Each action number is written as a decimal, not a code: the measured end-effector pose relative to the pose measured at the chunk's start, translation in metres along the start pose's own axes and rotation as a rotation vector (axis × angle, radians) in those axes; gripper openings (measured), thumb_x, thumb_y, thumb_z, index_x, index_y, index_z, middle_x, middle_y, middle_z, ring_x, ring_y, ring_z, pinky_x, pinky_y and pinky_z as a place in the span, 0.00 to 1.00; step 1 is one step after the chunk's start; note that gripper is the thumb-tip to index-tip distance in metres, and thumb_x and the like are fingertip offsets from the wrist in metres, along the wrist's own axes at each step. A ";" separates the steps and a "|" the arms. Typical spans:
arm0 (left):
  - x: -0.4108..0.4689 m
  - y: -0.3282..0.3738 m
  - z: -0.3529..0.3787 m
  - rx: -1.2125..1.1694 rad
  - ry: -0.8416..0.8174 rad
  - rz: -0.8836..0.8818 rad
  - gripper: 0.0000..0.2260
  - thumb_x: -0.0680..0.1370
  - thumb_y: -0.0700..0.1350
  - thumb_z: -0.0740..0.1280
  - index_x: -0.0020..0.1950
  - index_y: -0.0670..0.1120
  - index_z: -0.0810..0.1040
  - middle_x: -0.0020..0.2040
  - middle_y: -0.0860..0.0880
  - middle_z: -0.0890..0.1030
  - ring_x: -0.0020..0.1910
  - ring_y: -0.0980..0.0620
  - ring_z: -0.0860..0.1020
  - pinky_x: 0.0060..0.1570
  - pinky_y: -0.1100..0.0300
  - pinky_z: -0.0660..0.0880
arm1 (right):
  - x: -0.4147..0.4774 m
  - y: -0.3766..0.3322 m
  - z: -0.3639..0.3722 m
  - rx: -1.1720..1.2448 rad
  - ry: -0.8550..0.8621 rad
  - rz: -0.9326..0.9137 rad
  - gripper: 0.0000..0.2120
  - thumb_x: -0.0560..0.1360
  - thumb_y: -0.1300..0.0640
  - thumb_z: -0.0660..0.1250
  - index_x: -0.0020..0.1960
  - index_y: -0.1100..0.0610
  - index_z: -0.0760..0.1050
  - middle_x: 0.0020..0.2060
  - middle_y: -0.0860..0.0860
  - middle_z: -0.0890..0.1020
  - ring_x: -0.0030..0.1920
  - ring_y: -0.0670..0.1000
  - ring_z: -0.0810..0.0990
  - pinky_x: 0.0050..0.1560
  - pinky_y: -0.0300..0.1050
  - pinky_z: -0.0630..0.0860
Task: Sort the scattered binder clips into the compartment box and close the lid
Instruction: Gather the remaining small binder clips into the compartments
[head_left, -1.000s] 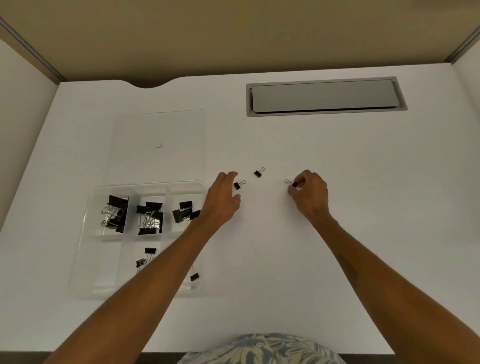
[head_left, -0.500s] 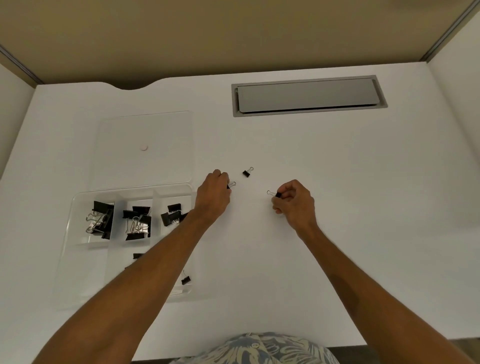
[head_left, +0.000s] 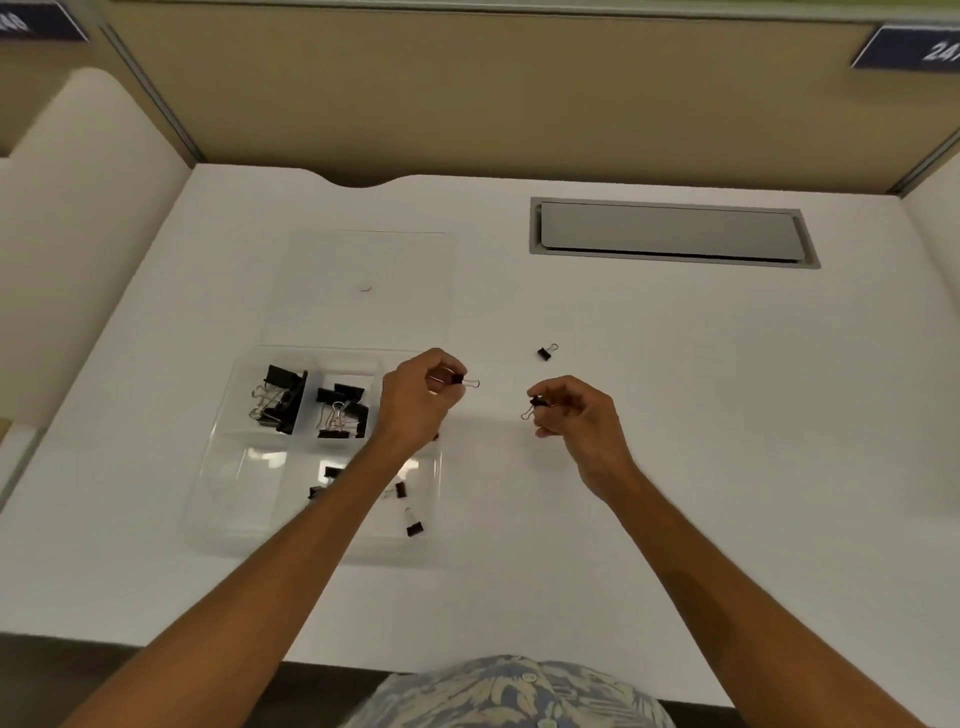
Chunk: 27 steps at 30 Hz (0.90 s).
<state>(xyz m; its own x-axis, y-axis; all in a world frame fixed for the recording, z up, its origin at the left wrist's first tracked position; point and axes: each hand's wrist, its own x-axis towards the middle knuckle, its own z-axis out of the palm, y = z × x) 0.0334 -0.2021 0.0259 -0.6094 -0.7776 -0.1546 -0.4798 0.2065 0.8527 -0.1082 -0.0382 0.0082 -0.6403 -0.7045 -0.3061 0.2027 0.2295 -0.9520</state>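
We see the clear compartment box (head_left: 249, 499) on the white desk (head_left: 675, 467), its lid (head_left: 363, 312) lying flat and open just beyond the box's far edge. Over the box's far right corner, the left hand (head_left: 415, 400) pinches a small binder clip (head_left: 464, 382) between thumb and forefinger, the wire handle pointing away from the box. Right of the box, the right hand (head_left: 576, 410) pinches a second small clip (head_left: 532, 405) at its fingertips, the other fingers loosely curled. A third small clip (head_left: 545, 352) lies on the desk, also right of the box and level with its far edge. Inside the box, large clips (head_left: 278, 397) sit in the far left compartment, medium clips (head_left: 340, 410) in the far middle one, and a few small clips (head_left: 413, 525) in the near right part.
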 end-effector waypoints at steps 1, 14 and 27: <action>-0.006 -0.004 -0.012 -0.019 0.003 -0.006 0.08 0.73 0.37 0.72 0.48 0.48 0.82 0.44 0.51 0.84 0.40 0.58 0.81 0.43 0.66 0.79 | -0.002 -0.001 0.008 -0.013 -0.029 -0.007 0.12 0.72 0.72 0.67 0.49 0.59 0.82 0.41 0.55 0.81 0.41 0.52 0.80 0.41 0.45 0.79; -0.071 -0.063 -0.086 0.139 -0.142 -0.115 0.10 0.73 0.39 0.74 0.53 0.49 0.84 0.43 0.51 0.83 0.39 0.57 0.82 0.39 0.67 0.79 | -0.034 0.006 0.110 -0.417 -0.261 -0.055 0.05 0.72 0.66 0.74 0.46 0.61 0.82 0.37 0.55 0.85 0.34 0.51 0.85 0.41 0.42 0.83; -0.089 -0.085 -0.060 0.662 -0.218 0.140 0.06 0.76 0.45 0.70 0.51 0.51 0.85 0.42 0.49 0.85 0.41 0.50 0.80 0.44 0.58 0.75 | -0.045 0.030 0.140 -1.057 -0.226 -0.220 0.03 0.74 0.56 0.72 0.47 0.50 0.84 0.42 0.48 0.85 0.42 0.47 0.80 0.42 0.41 0.77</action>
<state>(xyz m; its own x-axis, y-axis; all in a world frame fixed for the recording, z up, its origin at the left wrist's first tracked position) 0.1663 -0.1863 -0.0033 -0.7726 -0.5951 -0.2211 -0.6283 0.6669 0.4005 0.0304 -0.0940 -0.0071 -0.4130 -0.8820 -0.2270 -0.7037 0.4672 -0.5353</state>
